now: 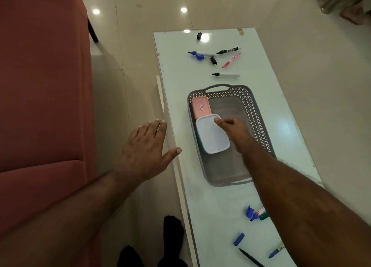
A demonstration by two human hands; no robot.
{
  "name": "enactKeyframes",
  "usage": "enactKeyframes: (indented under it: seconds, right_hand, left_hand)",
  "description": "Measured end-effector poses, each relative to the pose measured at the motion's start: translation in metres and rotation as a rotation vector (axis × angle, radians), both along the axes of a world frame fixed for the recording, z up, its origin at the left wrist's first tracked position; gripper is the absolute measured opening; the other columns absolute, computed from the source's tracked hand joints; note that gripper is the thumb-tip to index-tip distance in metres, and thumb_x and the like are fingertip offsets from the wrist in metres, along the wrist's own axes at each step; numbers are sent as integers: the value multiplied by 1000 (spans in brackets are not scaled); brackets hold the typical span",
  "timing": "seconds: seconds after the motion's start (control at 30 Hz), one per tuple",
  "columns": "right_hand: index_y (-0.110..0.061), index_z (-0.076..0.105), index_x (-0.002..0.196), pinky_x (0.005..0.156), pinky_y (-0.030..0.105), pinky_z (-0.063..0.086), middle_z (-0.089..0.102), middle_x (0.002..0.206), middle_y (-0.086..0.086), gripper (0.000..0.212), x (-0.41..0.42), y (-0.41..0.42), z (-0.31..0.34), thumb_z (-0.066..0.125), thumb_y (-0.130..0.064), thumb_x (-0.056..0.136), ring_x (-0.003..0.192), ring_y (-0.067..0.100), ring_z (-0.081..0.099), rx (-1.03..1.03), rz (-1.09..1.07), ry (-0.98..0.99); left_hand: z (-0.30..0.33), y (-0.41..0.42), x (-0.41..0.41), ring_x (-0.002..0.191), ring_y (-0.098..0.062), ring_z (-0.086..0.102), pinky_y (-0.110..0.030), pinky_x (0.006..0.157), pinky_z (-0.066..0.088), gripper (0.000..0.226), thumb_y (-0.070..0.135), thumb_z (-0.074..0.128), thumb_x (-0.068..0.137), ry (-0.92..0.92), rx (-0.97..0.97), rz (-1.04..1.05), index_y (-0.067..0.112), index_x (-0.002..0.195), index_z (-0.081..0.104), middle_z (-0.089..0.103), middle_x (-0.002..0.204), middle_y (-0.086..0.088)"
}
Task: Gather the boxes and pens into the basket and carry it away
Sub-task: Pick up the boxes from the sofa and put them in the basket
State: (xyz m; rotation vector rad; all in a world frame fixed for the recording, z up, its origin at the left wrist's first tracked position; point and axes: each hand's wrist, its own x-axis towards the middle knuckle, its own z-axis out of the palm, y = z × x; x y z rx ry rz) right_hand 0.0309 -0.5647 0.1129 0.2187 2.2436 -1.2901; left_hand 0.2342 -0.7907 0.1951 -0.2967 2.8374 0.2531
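A grey perforated basket (253, 114) stands on the white table (285, 130). Inside it, at the far left, lies a pink box (201, 106). A white-lidded box (210, 135) sits in front of the pink one, slightly tilted, with my right hand (233, 132) gripping its right side. My left hand (147, 148) hovers open beside the table's left edge, holding nothing. Several pens and loose caps lie beyond the basket, among them a blue marker (200, 54), a black marker (227, 50), a pink pen (231, 60) and a grey marker (226, 74). More pens (259, 213) lie near me.
A red sofa (40, 106) runs along the left, close to the table. Tiled floor (321, 66) surrounds the table on the right and far side. My feet in black socks (172, 232) are below the table's near left corner. A blue cap (239, 239) lies at the near end.
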Motion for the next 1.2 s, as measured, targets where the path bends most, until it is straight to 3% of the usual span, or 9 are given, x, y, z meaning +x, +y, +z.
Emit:
enactKeyframes:
  seconds: [0.1,0.27,0.5,0.6,0.67,0.73,0.87,1.2]
  right_hand:
    - [-5,70,98,58,26,48,73,94,8,43,8,10,-1,79,-42,79,80,18,66,29,62,-23]
    - [-8,71,97,61,27,50,71,90,4,36,19,4,-2,72,-42,85,77,18,65,48,85,-10]
    - [-9,70,101,76,40,56,71,94,6,31,22,-2,7,70,-38,88,83,21,65,91,62,27]
    - [-15,63,83,75,52,59,67,87,5,31,23,7,6,68,-45,82,83,26,65,152,-11,46]
    - [-14,58,83,66,58,59,66,94,12,33,26,12,4,64,-47,78,87,33,66,146,-60,-15]
    - [-11,57,90,59,54,60,65,99,20,28,32,11,10,64,-37,84,84,36,68,107,-114,-73]
    - [0,61,102,57,41,58,67,82,20,28,44,6,18,56,-23,88,61,31,69,2,-282,-159]
    - [-2,55,113,64,36,60,68,90,20,26,53,-10,23,49,-15,92,76,31,71,-265,-475,-310]
  left_hand:
    - [3,3,-5,149,-26,20,-44,119,18,93,78,7,86,-2,3,-10,17,156,11,18,162,-7]
    - [8,9,-10,146,-27,26,-43,117,23,90,76,10,88,32,-2,-31,15,155,16,25,160,-9]
    - [6,18,-11,147,-27,24,-44,118,20,91,78,9,87,26,14,-37,17,155,14,22,161,-8]
    - [6,19,-7,147,-27,24,-44,118,20,91,77,8,87,18,9,-42,17,155,13,22,161,-7]
    - [8,21,-6,147,-27,24,-44,118,21,91,77,8,87,17,16,-37,17,155,14,22,161,-8]
    - [10,21,-7,148,-27,23,-45,118,20,92,77,8,86,20,25,-26,17,155,14,21,162,-7]
    - [15,21,-9,148,-26,22,-43,119,19,92,78,8,86,30,18,-24,18,155,12,20,162,-6]
    - [7,22,-4,148,-27,22,-44,119,19,92,78,8,86,14,18,-21,18,155,13,19,162,-7]
